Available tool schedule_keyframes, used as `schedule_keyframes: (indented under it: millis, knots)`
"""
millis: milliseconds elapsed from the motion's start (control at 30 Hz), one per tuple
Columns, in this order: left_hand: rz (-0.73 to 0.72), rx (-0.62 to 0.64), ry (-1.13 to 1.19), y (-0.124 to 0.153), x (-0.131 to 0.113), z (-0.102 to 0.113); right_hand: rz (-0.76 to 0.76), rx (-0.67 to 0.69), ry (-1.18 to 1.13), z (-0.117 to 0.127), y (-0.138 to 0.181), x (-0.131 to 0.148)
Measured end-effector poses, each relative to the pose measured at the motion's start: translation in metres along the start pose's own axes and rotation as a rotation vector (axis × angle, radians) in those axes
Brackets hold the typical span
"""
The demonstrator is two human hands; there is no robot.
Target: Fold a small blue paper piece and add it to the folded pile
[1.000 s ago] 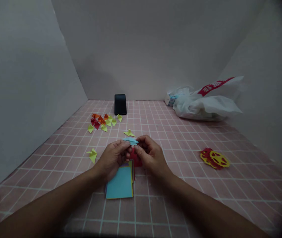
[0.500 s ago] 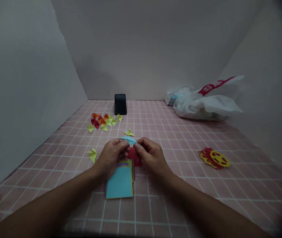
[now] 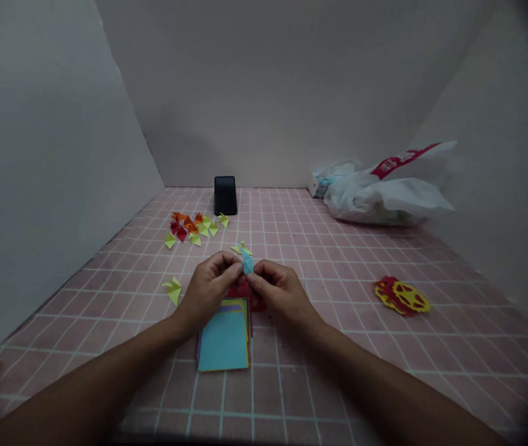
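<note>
Between my two hands is a small folded piece of light blue paper [image 3: 247, 262], its narrow tip pointing up. My left hand [image 3: 212, 282] pinches its left side with thumb and fingertips. My right hand [image 3: 282, 288] grips its lower right side the same way; both hands are closed. Below them lies a stack of square coloured papers [image 3: 223, 341] with a light blue sheet on top. Red paper [image 3: 258, 303] shows partly behind the hands. Just beyond the fingers sits a yellow folded paper piece [image 3: 244, 247], partly covered by the blue one.
A yellow paper crane [image 3: 174, 290] lies left of my left hand. Farther back are several red, orange and yellow cranes [image 3: 190, 228] and a black phone [image 3: 225, 196]. Red and yellow cut-out shapes [image 3: 403, 297] lie right; a white plastic bag [image 3: 379, 198] is at the back right.
The blue folded paper has turned from lying sideways to standing with its tip up. My hands have come slightly closer together around it.
</note>
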State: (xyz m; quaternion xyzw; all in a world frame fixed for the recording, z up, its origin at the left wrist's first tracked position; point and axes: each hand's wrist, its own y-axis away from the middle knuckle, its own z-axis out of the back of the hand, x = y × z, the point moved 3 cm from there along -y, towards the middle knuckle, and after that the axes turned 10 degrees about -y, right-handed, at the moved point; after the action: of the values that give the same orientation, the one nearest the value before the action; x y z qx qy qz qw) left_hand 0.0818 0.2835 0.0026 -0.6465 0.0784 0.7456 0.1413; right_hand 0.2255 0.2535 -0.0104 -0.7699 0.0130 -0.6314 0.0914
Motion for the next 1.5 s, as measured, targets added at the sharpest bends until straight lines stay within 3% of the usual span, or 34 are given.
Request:
schedule_keyframes:
  millis: [133, 333, 600, 767, 1133, 1400, 1500]
  knots:
    - [-0.009, -0.005, 0.061, -0.002, 0.002, 0.001, 0.043, 0.02, 0.075, -0.001, 0.001, 0.001]
    - [0.025, 0.075, 0.116, -0.004, 0.006, -0.002, 0.014, -0.013, -0.098, 0.002, 0.0, 0.002]
    - [-0.101, 0.111, -0.045, -0.004, 0.0, 0.0, 0.084, -0.051, -0.033, 0.002, -0.001, 0.004]
    - [-0.129, 0.023, -0.09, -0.001, 0.001, 0.0, 0.12, -0.07, 0.054, 0.001, 0.0, 0.009]
    - [-0.148, 0.021, -0.206, 0.006, -0.004, 0.0, 0.157, -0.091, 0.129, 0.0, 0.001, 0.007]
    - [-0.291, -0.122, -0.383, 0.01, -0.013, 0.0, 0.152, -0.055, 0.128, 0.0, 0.002, 0.008]
    - [-0.264, -0.122, -0.361, 0.01, -0.012, -0.001, 0.156, -0.04, 0.152, 0.0, 0.002, 0.009]
